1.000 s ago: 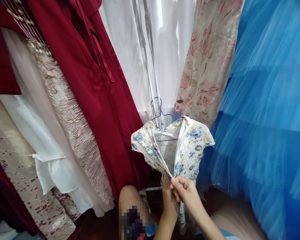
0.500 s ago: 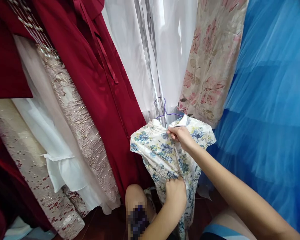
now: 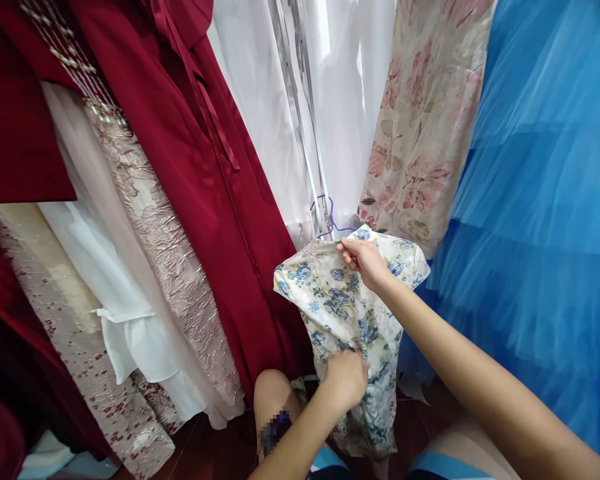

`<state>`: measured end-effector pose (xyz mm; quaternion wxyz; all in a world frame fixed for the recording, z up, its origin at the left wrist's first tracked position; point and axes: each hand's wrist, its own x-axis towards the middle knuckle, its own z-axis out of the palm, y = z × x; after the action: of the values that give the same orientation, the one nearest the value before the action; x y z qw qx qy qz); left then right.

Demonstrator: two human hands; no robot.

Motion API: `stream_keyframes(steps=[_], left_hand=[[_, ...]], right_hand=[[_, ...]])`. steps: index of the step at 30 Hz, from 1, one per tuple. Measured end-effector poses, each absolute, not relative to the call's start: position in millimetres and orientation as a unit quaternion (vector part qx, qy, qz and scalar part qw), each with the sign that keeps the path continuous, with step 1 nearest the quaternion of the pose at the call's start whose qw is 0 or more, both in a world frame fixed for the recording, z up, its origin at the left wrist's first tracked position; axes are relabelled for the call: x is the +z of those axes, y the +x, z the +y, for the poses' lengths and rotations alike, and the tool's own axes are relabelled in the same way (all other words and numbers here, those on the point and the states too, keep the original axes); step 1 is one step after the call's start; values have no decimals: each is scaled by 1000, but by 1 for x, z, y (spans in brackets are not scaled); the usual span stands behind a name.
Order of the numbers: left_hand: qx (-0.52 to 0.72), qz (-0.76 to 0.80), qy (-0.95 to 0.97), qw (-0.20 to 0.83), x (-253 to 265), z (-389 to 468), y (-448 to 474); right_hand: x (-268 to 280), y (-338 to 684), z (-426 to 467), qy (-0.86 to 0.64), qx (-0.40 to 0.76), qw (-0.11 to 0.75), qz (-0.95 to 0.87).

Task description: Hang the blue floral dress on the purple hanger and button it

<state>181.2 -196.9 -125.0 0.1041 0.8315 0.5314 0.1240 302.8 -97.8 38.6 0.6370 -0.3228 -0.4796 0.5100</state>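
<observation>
A white dress with blue flowers (image 3: pixel 337 297) and short cap sleeves hangs from a thin purple hanger (image 3: pixel 332 213). My right hand (image 3: pixel 363 259) pinches the dress at the middle of its neckline, just below the hanger. Lower down, around the waist, my left hand (image 3: pixel 345 381) is curled against the fabric along the centre line, closed on it. Its fingertips are partly hidden and slightly blurred. The skirt of the dress falls between my knees.
Dark red garments (image 3: pixel 215 220) and a pink brocade dress (image 3: pixel 170 267) hang to the left. White fabric (image 3: pixel 340 120) and silvery strips are behind the hanger. A pink-flowered dress (image 3: pixel 420 147) and a blue tulle gown (image 3: pixel 540 220) hang to the right. Dark tiled floor (image 3: pixel 200 450) shows below.
The neckline, which gaped open with a white inner flap showing, now lies together under my right hand. The bodice looks flatter. My left hand has shifted slightly downward, still at the waist.
</observation>
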Motion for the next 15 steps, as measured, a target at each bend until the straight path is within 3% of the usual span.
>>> stream_keyframes(steps=[7, 10, 15], left_hand=[[482, 419, 766, 76, 3, -148, 154], [486, 376, 785, 82, 36, -122, 156], [476, 326, 814, 68, 50, -102, 168]], right_hand=[[27, 313, -110, -312, 484, 632, -518], [28, 313, -112, -298, 474, 627, -542], [32, 315, -112, -272, 476, 620, -561]])
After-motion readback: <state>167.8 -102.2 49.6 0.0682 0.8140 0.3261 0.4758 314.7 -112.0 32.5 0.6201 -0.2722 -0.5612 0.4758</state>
